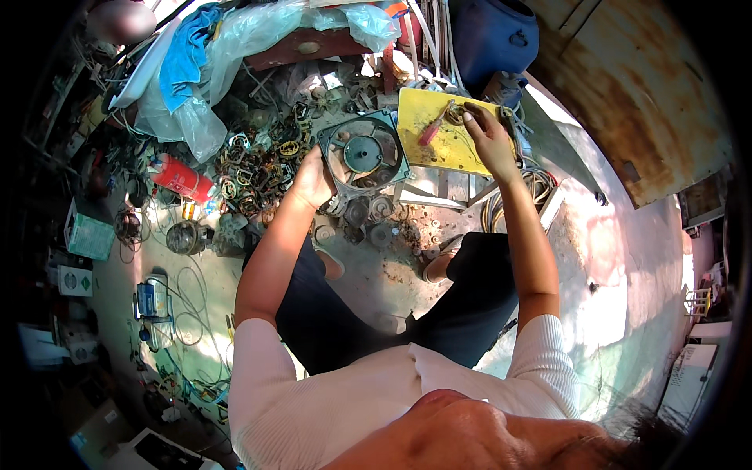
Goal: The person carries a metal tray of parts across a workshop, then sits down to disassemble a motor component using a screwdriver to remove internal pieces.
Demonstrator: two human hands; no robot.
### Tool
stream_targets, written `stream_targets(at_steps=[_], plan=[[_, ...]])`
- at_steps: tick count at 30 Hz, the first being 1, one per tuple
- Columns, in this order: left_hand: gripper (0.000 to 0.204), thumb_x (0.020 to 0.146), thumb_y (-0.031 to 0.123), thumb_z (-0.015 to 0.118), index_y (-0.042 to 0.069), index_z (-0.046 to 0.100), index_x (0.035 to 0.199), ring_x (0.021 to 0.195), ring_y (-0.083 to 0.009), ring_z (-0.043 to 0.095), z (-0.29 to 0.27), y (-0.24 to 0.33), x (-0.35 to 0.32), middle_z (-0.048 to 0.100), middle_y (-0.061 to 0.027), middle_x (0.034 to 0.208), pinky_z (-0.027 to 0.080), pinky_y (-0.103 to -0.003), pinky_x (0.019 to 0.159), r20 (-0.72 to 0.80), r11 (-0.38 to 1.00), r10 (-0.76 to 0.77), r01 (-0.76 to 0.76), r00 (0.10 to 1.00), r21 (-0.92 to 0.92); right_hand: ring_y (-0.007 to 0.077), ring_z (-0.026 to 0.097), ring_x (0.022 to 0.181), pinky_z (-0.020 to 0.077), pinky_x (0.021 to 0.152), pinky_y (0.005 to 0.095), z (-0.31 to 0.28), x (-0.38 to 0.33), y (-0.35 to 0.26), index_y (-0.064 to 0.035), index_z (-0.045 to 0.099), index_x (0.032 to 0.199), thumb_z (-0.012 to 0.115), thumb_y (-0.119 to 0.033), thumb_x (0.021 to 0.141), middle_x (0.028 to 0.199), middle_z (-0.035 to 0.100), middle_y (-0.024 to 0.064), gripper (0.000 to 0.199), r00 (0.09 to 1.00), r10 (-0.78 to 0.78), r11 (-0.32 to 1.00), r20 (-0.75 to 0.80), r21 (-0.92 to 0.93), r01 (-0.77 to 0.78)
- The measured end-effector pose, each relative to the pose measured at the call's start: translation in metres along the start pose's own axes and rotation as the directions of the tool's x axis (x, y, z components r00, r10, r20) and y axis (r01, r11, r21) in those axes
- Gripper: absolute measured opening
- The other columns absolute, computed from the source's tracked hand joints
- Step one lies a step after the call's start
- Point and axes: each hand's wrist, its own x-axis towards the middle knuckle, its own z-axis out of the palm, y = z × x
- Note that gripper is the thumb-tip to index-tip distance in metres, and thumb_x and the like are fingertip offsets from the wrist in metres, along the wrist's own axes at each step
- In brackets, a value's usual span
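Observation:
My left hand (315,178) grips the edge of a square, dark fan frame (327,141). Inside its round opening sits a dark disc-shaped hub (363,153); no blades show around it. Over the yellow stool top (423,157), my right hand (489,141) has thumb and fingers closed at a small ring-shaped coil (454,115), partly hidden by the fingertips. Beside the coil lies a screwdriver (432,131) with a red handle.
Left of the fan frame spreads a heap of coils and metal parts (254,168), with a red cylinder (182,178) beside it. Round motor parts (368,219) lie between my feet. A blue drum (497,39) stands beyond the stool; cable loops (540,188) hang at its right.

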Motion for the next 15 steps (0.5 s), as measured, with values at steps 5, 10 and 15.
stream_targets(at_steps=[5,10,15], plan=[[0.028,0.1,0.026,0.041,0.005,0.055,0.111,0.116,-0.0284,0.055,-0.013,-0.004,0.025,0.056,-0.0178,0.126,0.044,-0.041,0.1,-0.162,0.999,0.046,-0.045,0.986,0.012,0.0186,0.057,0.111,0.0429,0.096,0.0341,0.058,-0.025,-0.034,-0.0043,0.045,0.138,0.047,-0.044,0.099,0.124,0.057,0.0113,0.056,0.86,0.283,0.731,0.425,0.485,-0.48],[0.033,0.1,0.037,0.041,0.008,0.056,0.107,0.112,-0.0269,0.057,-0.013,-0.016,0.046,0.058,-0.0154,0.122,0.046,-0.041,0.096,-0.271,0.99,0.13,-0.112,0.954,0.081,0.0179,0.062,0.102,0.0512,0.09,0.0358,0.079,-0.033,-0.01,-0.0032,0.053,0.126,0.05,-0.031,0.099,0.117,0.061,0.0087,0.039,0.787,0.275,0.438,0.553,0.656,-0.614],[0.061,0.097,0.057,0.037,0.007,0.047,0.13,0.113,-0.027,0.057,0.012,-0.007,0.049,0.056,-0.0146,0.126,0.046,-0.04,0.096,-0.148,0.996,0.046,-0.034,0.988,0.08,0.0159,0.064,0.096,0.0523,0.085,0.0306,0.083,-0.025,0.002,-0.0035,0.057,0.12,0.05,-0.026,0.1,0.108,0.065,0.006,0.031,0.807,0.398,0.386,0.436,0.719,-0.578]])
